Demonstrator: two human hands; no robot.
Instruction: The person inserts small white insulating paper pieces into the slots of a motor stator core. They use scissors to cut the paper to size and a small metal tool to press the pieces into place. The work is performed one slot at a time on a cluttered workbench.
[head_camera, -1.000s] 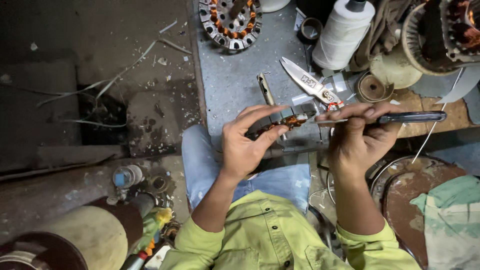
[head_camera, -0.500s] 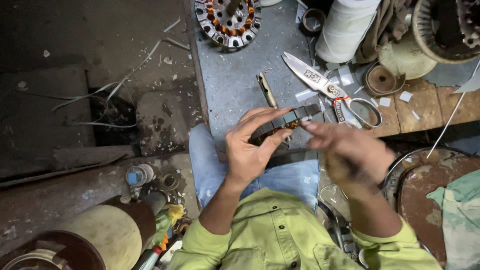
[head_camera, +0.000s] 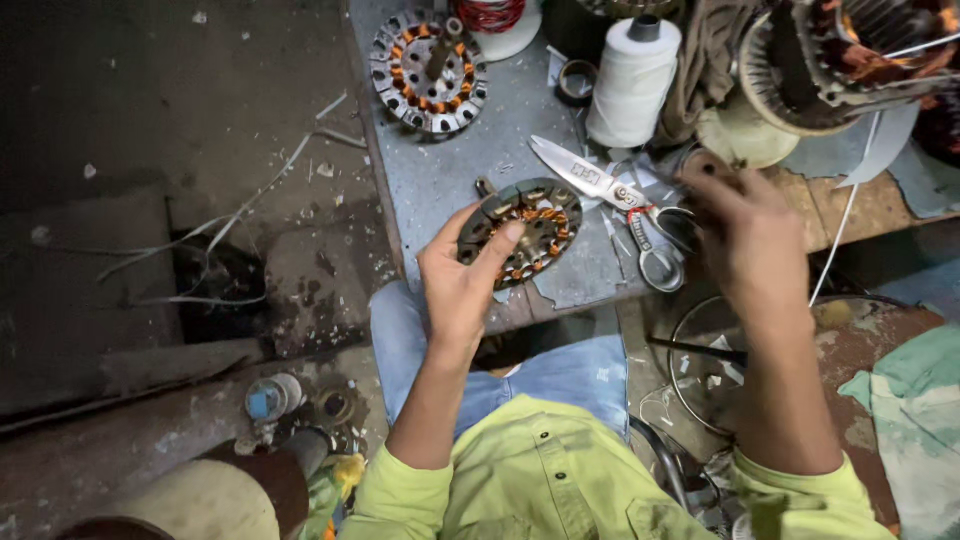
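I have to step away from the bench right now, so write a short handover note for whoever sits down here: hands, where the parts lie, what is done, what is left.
Left hand: holds the round dark metal stator with copper windings face up over the grey metal bench top, thumb across its face.
Right hand: raised beside the steel scissors; blurred, so its grip is unclear.
On the bench: a second round wound stator at the back, the white thread spool to the right of it.
Done: the held stator shows copper coils in its slots.
Left: whether the winding is complete cannot be told; check it.
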